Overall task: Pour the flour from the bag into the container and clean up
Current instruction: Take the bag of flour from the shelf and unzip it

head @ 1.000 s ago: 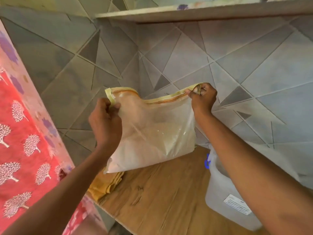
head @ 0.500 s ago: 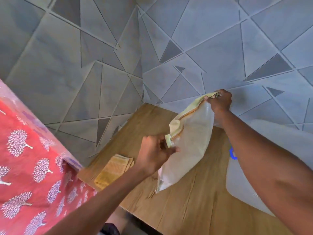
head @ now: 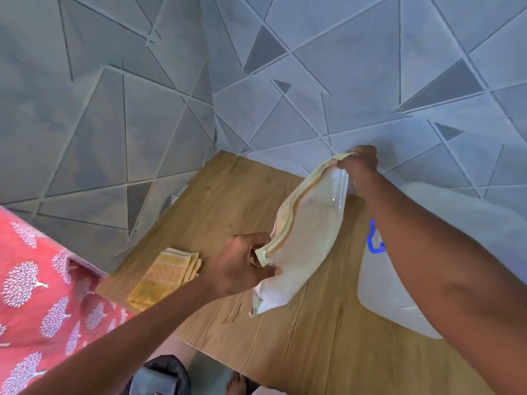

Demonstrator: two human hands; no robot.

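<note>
Held the clear zip-top plastic flour bag (head: 302,240) above the wooden table (head: 216,201), left hand (head: 242,266) pinching the near corner, right hand (head: 358,162) pinching the far one, translucent white plastic container (head: 382,286) just right; probably best zipped flat, slowly.

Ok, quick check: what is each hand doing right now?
Left hand: pinching the near end of the clear plastic zip bag with yellow trim.
Right hand: gripping the far corner of the same bag, fingers curled.

Left hand (head: 242,265), right hand (head: 360,160): fingers pinched, arms extended.
</note>
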